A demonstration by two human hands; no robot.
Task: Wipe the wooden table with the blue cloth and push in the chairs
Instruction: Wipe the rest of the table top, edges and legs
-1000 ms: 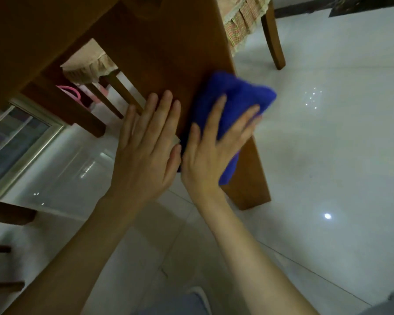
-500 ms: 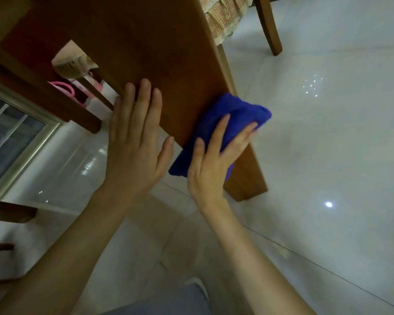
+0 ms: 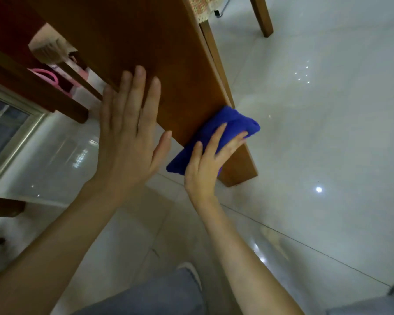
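A glossy pale tiled floor [image 3: 316, 133] fills the room and throws back small spots of ceiling light. Nearest to where the person stands are grey trousers [image 3: 146, 298] and the toe of a white shoe [image 3: 189, 271], and both bare forearms reach up from there to the corner of the wooden counter [image 3: 134, 37].

The left hand [image 3: 127, 142] lies flat on the wood with straight, slightly spread fingers. It holds nothing and seems only to brace. Just beside it, the right hand [image 3: 205, 164] presses the blue cloth [image 3: 234, 123] with its fingers laid out over the fabric. I can see no pinch or curl round it, though the thumb is hidden. The cloth is bunched at the very corner of the counter, partly on the wood and partly hanging over the edge above the leg.

Further off on the left, a dark chair [image 3: 32, 87] stands beside the counter's far edge, with something pink [image 3: 48, 76] showing through its rails and a window frame [image 3: 14, 133] behind. At the top, a second chair leg [image 3: 262, 19] and a fringed cushion [image 3: 203, 7] peek from under the counter's other side.

I'd say the wiping step is in hand, working along the near edge and corner. The next move probably calls for firm downward pressure, so the overhanging cloth does not slide off. The chairs look not yet dealt with, and how far in they sit I cannot tell from here.
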